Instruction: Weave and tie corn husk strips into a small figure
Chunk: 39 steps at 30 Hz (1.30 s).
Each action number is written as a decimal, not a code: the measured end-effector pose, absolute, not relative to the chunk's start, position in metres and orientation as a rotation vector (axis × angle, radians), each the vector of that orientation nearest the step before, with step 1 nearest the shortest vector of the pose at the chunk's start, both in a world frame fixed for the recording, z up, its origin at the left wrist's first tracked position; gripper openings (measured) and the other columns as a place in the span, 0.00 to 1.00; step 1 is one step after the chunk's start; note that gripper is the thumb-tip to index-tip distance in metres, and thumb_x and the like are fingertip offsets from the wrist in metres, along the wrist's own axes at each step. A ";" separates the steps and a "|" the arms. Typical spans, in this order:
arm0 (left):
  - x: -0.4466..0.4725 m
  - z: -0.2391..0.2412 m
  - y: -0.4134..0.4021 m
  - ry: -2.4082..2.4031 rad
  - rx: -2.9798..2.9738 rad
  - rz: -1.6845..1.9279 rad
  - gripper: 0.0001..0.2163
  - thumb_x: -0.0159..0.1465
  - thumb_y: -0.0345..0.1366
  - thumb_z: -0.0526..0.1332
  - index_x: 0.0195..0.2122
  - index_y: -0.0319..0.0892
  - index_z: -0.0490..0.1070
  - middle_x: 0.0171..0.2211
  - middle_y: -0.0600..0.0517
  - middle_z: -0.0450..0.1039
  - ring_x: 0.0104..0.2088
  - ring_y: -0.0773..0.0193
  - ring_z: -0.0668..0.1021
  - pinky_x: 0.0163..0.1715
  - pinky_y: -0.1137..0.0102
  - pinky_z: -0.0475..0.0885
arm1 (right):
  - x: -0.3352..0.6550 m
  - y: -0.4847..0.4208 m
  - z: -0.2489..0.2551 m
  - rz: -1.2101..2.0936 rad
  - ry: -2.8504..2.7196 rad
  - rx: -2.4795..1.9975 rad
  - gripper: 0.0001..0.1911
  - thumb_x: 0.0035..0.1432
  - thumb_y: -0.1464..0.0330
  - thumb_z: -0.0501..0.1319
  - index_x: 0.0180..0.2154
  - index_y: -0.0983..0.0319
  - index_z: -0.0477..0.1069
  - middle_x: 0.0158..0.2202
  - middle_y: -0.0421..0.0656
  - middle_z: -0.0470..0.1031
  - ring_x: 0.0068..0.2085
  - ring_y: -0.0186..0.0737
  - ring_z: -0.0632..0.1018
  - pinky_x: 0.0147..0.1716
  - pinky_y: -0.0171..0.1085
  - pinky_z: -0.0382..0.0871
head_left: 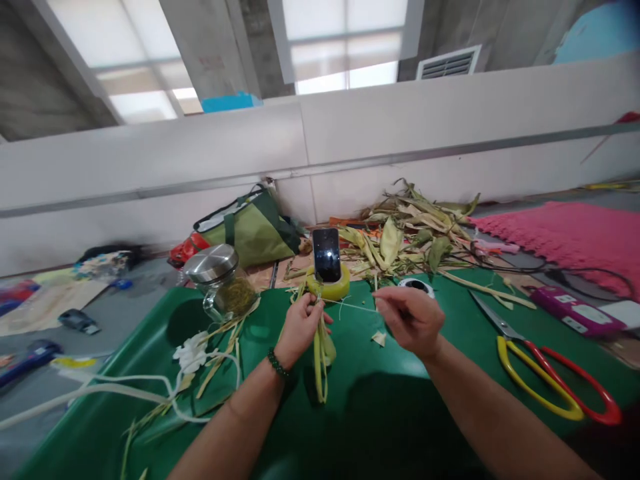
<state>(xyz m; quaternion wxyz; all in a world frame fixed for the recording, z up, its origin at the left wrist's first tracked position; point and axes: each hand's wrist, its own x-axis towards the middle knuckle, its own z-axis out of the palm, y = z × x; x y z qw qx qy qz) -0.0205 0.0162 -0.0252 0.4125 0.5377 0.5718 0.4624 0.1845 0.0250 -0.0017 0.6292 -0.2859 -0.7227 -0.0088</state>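
husks (pixel 318 360) are hanging over a green mat (pixel 365 363) from the left hand (pixel 303 323), which is pinching their top; the right hand (pixel 413 319) is pinching a thread (pixel 357 307) running straight between both; beyond, a phone (pixel 327 257) is standing near a husk pile (pixel 391 240).

White partition (pixel 165 147) before a grey wall and bright windows
Pale daylight fills two paned windows, one at upper left (pixel 120 53) and one near the middle (pixel 345 40), set in the grey wall (pixel 210 47); a louvred vent (pixel 449 63) sits right of the middle one. A grey rail (pixel 450 148) runs along the white partition. Below, a glossy green cover (pixel 385 373) on the surface catches soft reflections and shadows.
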 end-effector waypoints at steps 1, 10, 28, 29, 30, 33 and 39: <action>-0.020 -0.025 0.016 1.403 1.324 1.195 0.15 0.54 0.48 0.60 0.30 0.44 0.59 0.18 0.54 0.74 0.16 0.64 0.75 0.17 0.72 0.67 | 0.187 0.030 -0.002 0.012 -1.629 -0.722 0.06 0.58 0.67 0.58 0.33 0.60 0.74 0.16 0.36 0.69 0.16 0.29 0.66 0.18 0.31 0.60; 0.001 -0.025 0.006 1.452 1.505 1.198 0.09 0.53 0.37 0.61 0.29 0.44 0.59 0.16 0.57 0.71 0.20 0.63 0.77 0.19 0.73 0.68 | 0.156 0.040 -0.009 0.411 -2.007 -1.176 0.14 0.56 0.57 0.60 0.28 0.60 0.75 0.32 0.43 0.73 0.29 0.35 0.74 0.27 0.33 0.62; 0.006 -0.019 -0.002 1.058 1.181 0.911 0.19 0.52 0.52 0.64 0.29 0.39 0.67 0.23 0.51 0.75 0.24 0.63 0.77 0.26 0.71 0.72 | 0.171 0.054 -0.002 1.289 -2.181 -0.946 0.06 0.45 0.69 0.56 0.21 0.64 0.66 0.18 0.35 0.61 0.22 0.29 0.61 0.22 0.30 0.54; 0.006 -0.020 -0.001 1.088 1.199 0.913 0.18 0.52 0.51 0.64 0.27 0.39 0.67 0.21 0.52 0.73 0.24 0.64 0.76 0.25 0.72 0.71 | 0.171 0.053 -0.002 1.181 -2.265 -0.962 0.05 0.44 0.70 0.56 0.21 0.64 0.67 0.19 0.36 0.63 0.23 0.29 0.62 0.23 0.30 0.54; 0.006 -0.021 0.000 1.131 1.226 0.929 0.17 0.51 0.50 0.64 0.25 0.39 0.67 0.20 0.53 0.71 0.23 0.66 0.74 0.23 0.73 0.69 | 0.171 0.051 -0.002 1.052 -2.342 -0.997 0.04 0.43 0.71 0.56 0.21 0.64 0.68 0.20 0.37 0.65 0.24 0.30 0.63 0.24 0.30 0.54; 0.003 -0.023 0.004 1.244 1.311 1.020 0.16 0.51 0.47 0.65 0.20 0.39 0.66 0.19 0.55 0.68 0.22 0.69 0.70 0.21 0.75 0.64 | 0.172 0.048 -0.003 0.701 -2.503 -1.102 0.03 0.42 0.73 0.58 0.20 0.64 0.68 0.21 0.39 0.68 0.24 0.31 0.65 0.25 0.31 0.54; -0.006 -0.018 0.010 1.293 1.118 1.101 0.17 0.47 0.48 0.66 0.25 0.37 0.73 0.21 0.55 0.66 0.20 0.72 0.65 0.16 0.78 0.59 | 0.179 0.048 -0.007 0.315 -1.874 -1.049 0.06 0.53 0.70 0.55 0.27 0.62 0.69 0.25 0.39 0.69 0.24 0.32 0.66 0.26 0.32 0.60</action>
